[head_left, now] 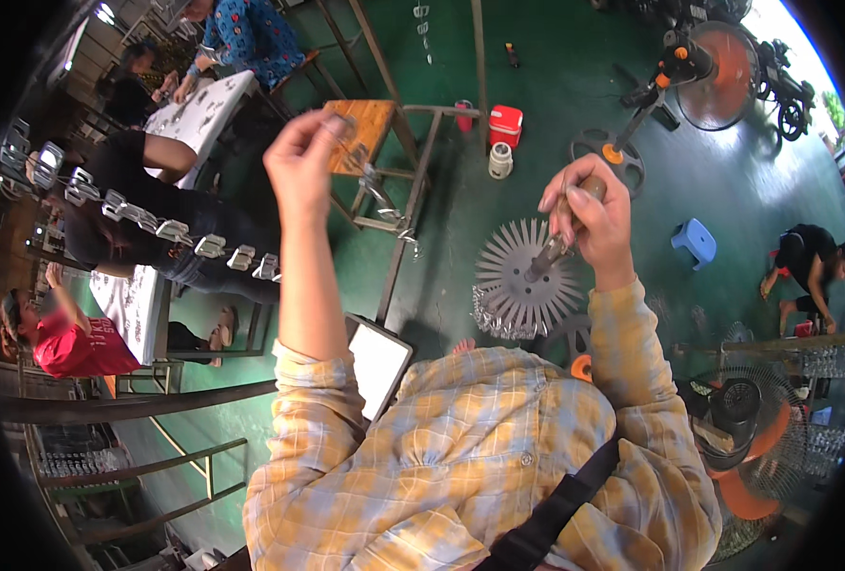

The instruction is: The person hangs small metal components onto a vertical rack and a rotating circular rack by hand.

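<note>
My left hand (pixel 303 162) is raised in front of me, with thumb and fingers pinched together. From its fingertips a strand of small shiny metal pieces (pixel 381 195) appears to hang down toward the right, above a wooden stool. Raised on the other side, my right hand (pixel 594 214) is closed around a hand tool (pixel 552 253) with a brown grip and a metal end pointing down and left. The tool's exact kind is hard to make out. Below it stands a round grey metal disc (pixel 522 281) with slots all round, and shiny pieces (pixel 498 319) cluster at its near left edge.
A wooden stool (pixel 360 133) stands beyond my left hand. Metal parts on a line (pixel 170 230) hang at left, near co-workers at white tables (pixel 118 305). A red and white box (pixel 504 127), blue stool (pixel 694 243) and fans (pixel 713 76) stand on the green floor.
</note>
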A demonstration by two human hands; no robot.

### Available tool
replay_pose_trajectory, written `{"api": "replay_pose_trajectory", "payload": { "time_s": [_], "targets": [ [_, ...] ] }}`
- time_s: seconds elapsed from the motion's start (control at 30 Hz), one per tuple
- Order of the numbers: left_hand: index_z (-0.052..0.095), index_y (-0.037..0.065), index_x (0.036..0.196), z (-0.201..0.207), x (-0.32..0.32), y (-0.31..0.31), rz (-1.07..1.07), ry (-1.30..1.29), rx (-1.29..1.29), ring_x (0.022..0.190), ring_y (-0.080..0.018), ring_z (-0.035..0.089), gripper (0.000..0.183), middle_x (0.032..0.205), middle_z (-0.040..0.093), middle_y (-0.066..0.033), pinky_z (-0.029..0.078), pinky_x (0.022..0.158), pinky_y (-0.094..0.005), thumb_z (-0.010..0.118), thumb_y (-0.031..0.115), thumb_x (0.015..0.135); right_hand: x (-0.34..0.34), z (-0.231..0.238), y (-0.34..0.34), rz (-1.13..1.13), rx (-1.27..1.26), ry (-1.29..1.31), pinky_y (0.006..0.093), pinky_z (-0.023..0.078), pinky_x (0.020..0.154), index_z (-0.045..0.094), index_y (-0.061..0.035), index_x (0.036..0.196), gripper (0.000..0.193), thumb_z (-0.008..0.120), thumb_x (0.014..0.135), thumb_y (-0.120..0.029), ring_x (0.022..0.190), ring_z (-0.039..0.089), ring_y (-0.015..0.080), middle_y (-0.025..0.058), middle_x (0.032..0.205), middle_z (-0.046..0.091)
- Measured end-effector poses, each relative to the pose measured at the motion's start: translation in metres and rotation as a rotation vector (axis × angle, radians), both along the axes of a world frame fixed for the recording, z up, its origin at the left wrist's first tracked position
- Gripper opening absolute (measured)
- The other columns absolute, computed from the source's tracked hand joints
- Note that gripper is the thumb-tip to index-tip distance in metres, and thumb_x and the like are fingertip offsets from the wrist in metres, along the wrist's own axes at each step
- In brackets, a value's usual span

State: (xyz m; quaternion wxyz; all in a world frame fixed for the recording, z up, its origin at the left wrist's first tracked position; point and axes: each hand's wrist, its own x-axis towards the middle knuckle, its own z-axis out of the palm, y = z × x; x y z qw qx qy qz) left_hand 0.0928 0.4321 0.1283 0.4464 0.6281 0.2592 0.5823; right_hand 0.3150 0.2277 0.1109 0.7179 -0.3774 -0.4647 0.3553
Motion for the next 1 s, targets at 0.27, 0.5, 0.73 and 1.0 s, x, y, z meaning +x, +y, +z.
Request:
{"api": "replay_pose_trajectory", "payload": {
  "time_s": [0.27, 0.5, 0.73, 1.0],
  "targets": [
    [0.064, 0.003, 0.080, -0.172, 0.013, -0.060, -0.108, 0.226, -0.219, 0.073, -0.0095, 0.056, 0.010, 0.079, 0.062, -0.0031, 0.044, 0.068, -0.0231, 0.065, 0.003, 0.070, 0.005, 0.004, 0.001, 0.028, 0.028, -0.006, 0.0184, 0.040, 0.043, 0.043, 0.0006, 0.079, 0.015, 0.049, 0.079, -0.014, 0.038, 0.039, 0.0040, 0.0148, 0.071, 0.056],
    [0.064, 0.004, 0.076, -0.237, 0.019, -0.093, -0.127, 0.380, -0.184, 0.075, -0.0160, 0.057, 0.010, 0.077, 0.062, -0.0069, 0.045, 0.069, -0.0263, 0.066, 0.004, 0.066, 0.009, 0.003, 0.003, 0.067, 0.053, 0.018, 0.0198, 0.041, 0.041, 0.041, 0.0009, 0.079, 0.017, 0.048, 0.078, -0.015, 0.036, 0.039, 0.0058, 0.0181, 0.071, 0.054],
    [0.065, 0.007, 0.076, -0.250, 0.020, -0.113, -0.234, 0.551, -0.095, 0.075, -0.0188, 0.058, 0.011, 0.076, 0.062, -0.0060, 0.045, 0.070, -0.0282, 0.066, 0.006, 0.065, 0.014, 0.002, 0.005, 0.060, 0.064, 0.003, 0.0202, 0.040, 0.040, 0.041, 0.0008, 0.078, 0.021, 0.048, 0.077, -0.018, 0.035, 0.038, 0.0071, 0.0188, 0.070, 0.054],
    [0.064, 0.008, 0.075, -0.261, 0.022, -0.120, -0.227, 0.628, -0.003, 0.072, -0.0217, 0.057, 0.010, 0.075, 0.062, -0.0061, 0.045, 0.067, -0.0298, 0.066, 0.007, 0.065, 0.016, 0.003, 0.006, 0.076, 0.060, 0.015, 0.0200, 0.040, 0.040, 0.041, 0.0012, 0.077, 0.022, 0.049, 0.076, -0.019, 0.035, 0.038, 0.0084, 0.0196, 0.070, 0.053]
  ]
}}
